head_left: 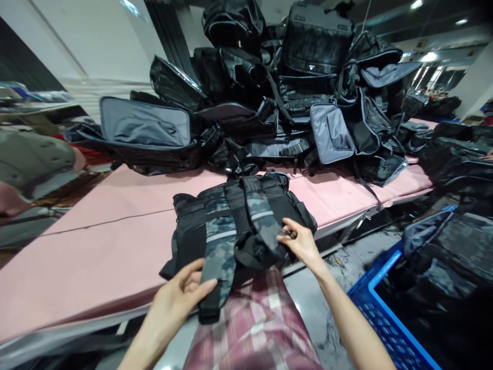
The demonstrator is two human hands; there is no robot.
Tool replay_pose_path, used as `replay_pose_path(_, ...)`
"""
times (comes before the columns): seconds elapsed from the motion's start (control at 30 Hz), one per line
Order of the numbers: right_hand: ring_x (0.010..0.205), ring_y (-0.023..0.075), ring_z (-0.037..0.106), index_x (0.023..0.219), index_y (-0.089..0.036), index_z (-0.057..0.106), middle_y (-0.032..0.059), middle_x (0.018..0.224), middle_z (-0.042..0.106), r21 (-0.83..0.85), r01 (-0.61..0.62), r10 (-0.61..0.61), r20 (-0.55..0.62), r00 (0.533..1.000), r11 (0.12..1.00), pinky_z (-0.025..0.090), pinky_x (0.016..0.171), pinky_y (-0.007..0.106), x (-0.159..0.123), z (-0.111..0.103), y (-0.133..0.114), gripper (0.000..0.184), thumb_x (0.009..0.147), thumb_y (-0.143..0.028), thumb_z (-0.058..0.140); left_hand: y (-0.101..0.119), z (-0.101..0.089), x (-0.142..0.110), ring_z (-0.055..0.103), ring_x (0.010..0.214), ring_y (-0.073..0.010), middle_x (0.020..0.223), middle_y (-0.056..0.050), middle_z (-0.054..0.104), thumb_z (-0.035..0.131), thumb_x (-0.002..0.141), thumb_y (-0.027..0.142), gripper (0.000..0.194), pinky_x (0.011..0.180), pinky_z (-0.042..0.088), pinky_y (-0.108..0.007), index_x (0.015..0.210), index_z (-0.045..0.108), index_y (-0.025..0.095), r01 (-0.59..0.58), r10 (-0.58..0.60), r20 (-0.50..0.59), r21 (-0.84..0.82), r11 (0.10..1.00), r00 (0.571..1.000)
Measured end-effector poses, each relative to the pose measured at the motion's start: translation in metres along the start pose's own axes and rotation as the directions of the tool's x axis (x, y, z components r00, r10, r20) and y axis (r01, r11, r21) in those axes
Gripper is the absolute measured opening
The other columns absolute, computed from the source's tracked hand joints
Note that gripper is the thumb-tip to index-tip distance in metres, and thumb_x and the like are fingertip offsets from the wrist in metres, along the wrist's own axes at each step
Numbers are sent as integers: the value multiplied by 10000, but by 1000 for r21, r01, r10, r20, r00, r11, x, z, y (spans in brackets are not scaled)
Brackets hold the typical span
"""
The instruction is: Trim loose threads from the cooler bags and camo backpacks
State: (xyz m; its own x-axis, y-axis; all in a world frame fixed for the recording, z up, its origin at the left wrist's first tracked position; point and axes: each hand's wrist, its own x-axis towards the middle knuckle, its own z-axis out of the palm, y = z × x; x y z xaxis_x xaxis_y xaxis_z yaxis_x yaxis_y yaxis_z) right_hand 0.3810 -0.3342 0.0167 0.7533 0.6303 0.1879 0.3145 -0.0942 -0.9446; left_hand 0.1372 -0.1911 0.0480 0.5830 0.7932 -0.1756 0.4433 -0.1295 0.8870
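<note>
A black backpack (188,231) with camouflage panels lies at the pink table's front edge, its shoulder straps facing up. My left hand (185,288) is closed around the lower part of the left shoulder strap (219,252), thumb on top and fingers behind it. That strap's dark end hangs past the table edge. The right shoulder strap (262,213) curves over the bag. Beside it, the fingers of my right hand (302,241) are pinched together on something small and dark that I cannot make out.
On the pink table (127,267), a tall heap of black bags (239,77) rises behind the backpack, several with grey linings showing. At the lower right stands a blue plastic crate (385,318) filled with dark bags. More dark bags (458,154) lie at the right.
</note>
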Motion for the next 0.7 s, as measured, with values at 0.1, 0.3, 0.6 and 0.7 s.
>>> replay_pose_path(0.1, 660, 126, 571, 944, -173, 636, 2, 755, 607, 39, 26, -29, 86, 996, 999, 460, 618, 230, -26, 15, -3, 287, 670, -257, 639, 10, 7, -13, 603, 684, -223, 710, -76, 649, 717, 556, 494, 479, 645, 484, -279, 834, 659, 108, 212, -123, 364, -214, 954, 923)
replay_pose_path(0.3, 636, 113, 518, 993, -190, 619, 7, 726, 562, -82, 320, -289, 264, 920, 944, 393, 574, 212, -85, 22, -13, 286, 726, -142, 526, 26, 35, -12, 616, 812, -266, 839, -80, 673, 798, 429, 447, 630, 736, 500, -330, 954, 645, 133, 269, -136, 301, -460, 846, 944)
replay_pose_path(0.6, 715, 147, 547, 1051, -210, 574, 15, 836, 599, -41, -135, 122, -239, 963, 990, 427, 664, 264, -41, -89, 78, 308, 760, -308, 580, 31, 70, 12, 644, 692, -234, 742, -59, 688, 820, 397, 348, 509, 624, 531, -276, 811, 652, 102, 379, -340, 168, -373, 847, 925)
replay_pose_path(0.7, 889, 177, 526, 1059, -202, 532, 38, 974, 574, 21, -130, 131, -236, 963, 991, 405, 798, 305, -11, -110, 115, 330, 777, -372, 549, 29, 70, 15, 651, 723, -242, 744, -51, 693, 819, 391, 336, 514, 595, 532, -250, 828, 659, 118, 372, -354, 118, -369, 852, 928)
